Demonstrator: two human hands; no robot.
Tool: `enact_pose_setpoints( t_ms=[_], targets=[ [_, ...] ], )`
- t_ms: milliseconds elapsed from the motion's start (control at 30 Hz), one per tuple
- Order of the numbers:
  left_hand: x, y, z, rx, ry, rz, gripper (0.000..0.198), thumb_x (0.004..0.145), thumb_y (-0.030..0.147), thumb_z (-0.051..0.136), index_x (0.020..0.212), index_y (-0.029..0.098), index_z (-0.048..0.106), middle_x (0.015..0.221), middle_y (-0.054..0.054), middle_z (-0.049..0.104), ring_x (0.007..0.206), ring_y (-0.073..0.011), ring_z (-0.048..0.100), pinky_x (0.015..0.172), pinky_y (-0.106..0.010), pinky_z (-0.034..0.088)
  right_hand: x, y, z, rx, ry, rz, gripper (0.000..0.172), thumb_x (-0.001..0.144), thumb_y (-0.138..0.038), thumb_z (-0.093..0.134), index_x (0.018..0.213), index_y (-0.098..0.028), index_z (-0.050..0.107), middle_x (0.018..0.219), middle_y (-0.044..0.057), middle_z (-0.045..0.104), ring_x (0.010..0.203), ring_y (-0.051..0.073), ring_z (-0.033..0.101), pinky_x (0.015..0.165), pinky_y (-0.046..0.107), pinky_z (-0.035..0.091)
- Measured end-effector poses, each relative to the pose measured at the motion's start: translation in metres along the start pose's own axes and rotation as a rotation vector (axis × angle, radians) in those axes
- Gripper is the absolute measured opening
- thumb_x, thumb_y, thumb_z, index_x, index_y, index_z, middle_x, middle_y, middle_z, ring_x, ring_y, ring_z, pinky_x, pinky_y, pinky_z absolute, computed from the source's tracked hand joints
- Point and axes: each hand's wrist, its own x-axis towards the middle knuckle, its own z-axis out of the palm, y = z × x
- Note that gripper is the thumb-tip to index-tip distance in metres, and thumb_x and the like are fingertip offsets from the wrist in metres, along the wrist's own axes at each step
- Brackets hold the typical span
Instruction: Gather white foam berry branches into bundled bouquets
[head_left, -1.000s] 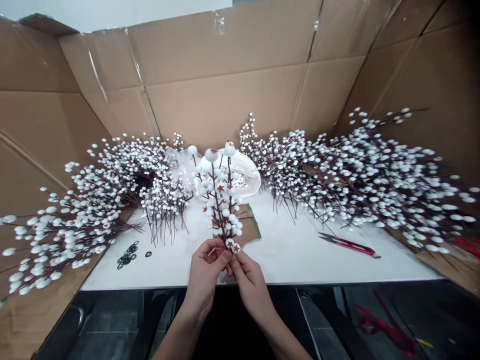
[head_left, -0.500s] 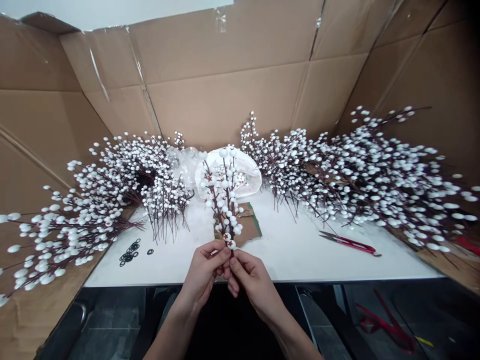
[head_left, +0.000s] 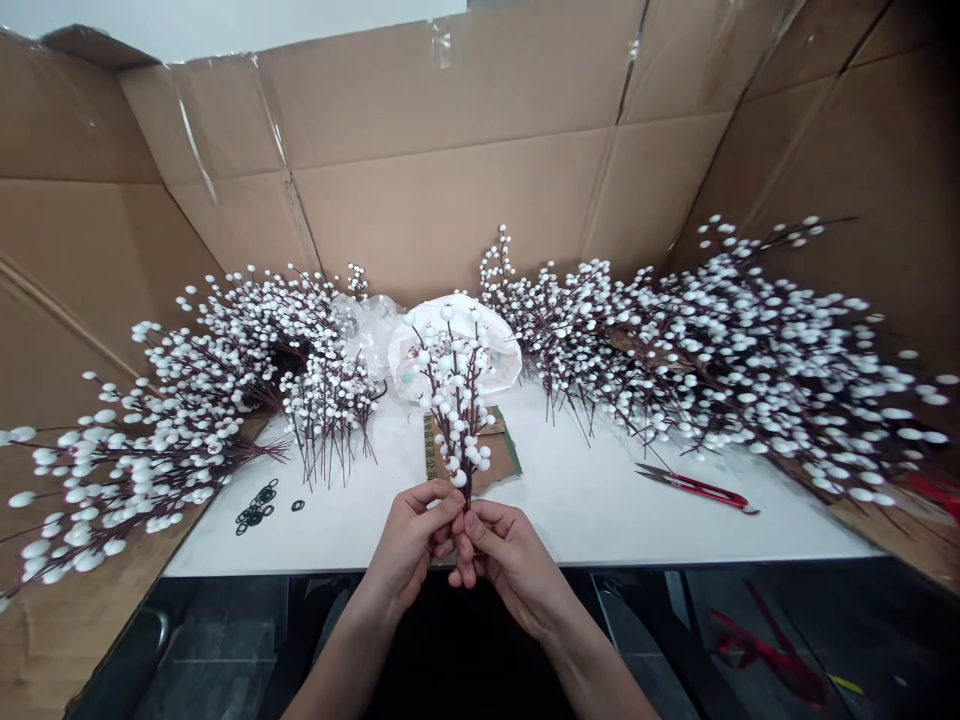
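A small bunch of white berry stems (head_left: 456, 400) stands upright in front of me, its dark stalks pinched at the bottom by both hands. My left hand (head_left: 421, 535) closes on the stalks with thumb and forefinger. From the other side, my right hand (head_left: 504, 555) grips them at nearly the same height, the fingertips of both hands almost meeting. The lower stem ends are hidden behind my fingers. Behind the bunch lie a torn piece of cardboard (head_left: 501, 455) and a white plastic bag (head_left: 499, 345).
Piles of white berry stems lie left (head_left: 217, 400) and right (head_left: 675, 350). Small black rings (head_left: 256, 508) sit at the table's left; red-handled snips (head_left: 701, 487) lie at the right. Cardboard walls (head_left: 457, 200) enclose the back and sides of the white table (head_left: 592, 520).
The bunch has turned in my fingers, and its stems and berries now sit closer together. Both hands stay nearly in place, still pinching the stalks.
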Motion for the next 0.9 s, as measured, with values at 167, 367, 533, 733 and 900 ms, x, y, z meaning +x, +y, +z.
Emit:
enact_pose_setpoints(
  t_ms=[167,367,533,733,900],
  targets=[
    [-0.004,-0.009,0.000,0.187,0.126,0.269,0.021,0.078,0.033,0.062,0.092,0.017,0.067,0.070,-0.001,0.065,0.051,-0.0082,0.053,0.050,-0.022,0.040,0.009,-0.016,0.002,0.134,0.149,-0.147,0.021,0.075,-0.035,0.068,0.069,-0.016,0.063,0.056,-0.004,0.053,0.050,0.009,0.052,0.059,0.023,0.045],
    [-0.011,-0.025,-0.002,0.431,0.123,0.576,0.013,0.076,0.021,0.065,0.089,0.022,0.068,0.090,-0.004,0.067,0.082,-0.0182,0.063,0.073,-0.031,0.050,0.019,-0.030,-0.001,0.262,0.180,-0.195,0.014,0.074,-0.028,0.072,0.070,-0.017,0.064,0.058,-0.005,0.053,0.054,0.008,0.050,0.079,0.027,0.045],
    [-0.009,-0.029,-0.002,0.523,0.098,0.730,0.017,0.075,0.014,0.065,0.087,0.025,0.069,0.088,-0.003,0.069,0.087,-0.0196,0.063,0.078,-0.035,0.051,0.017,-0.027,0.004,0.368,0.122,-0.103,0.009,0.077,-0.024,0.068,0.074,-0.016,0.064,0.058,-0.005,0.051,0.053,0.007,0.047,0.073,0.025,0.046],
    [-0.005,-0.034,-0.003,0.478,0.171,0.848,0.018,0.072,0.009,0.068,0.081,0.025,0.069,0.081,0.000,0.068,0.080,-0.0172,0.064,0.076,-0.034,0.052,0.015,-0.022,0.011,0.393,0.115,-0.053,0.012,0.075,-0.026,0.070,0.077,-0.017,0.063,0.059,-0.005,0.046,0.053,0.007,0.043,0.053,0.020,0.040],
    [-0.005,-0.035,-0.005,0.545,0.214,0.915,0.016,0.073,0.011,0.067,0.080,0.025,0.069,0.078,0.000,0.069,0.077,-0.0183,0.064,0.074,-0.036,0.053,0.015,-0.020,0.014,0.390,0.113,-0.069,0.010,0.074,-0.025,0.071,0.076,-0.018,0.064,0.058,-0.006,0.045,0.051,0.007,0.040,0.068,0.023,0.044]
  ],
)
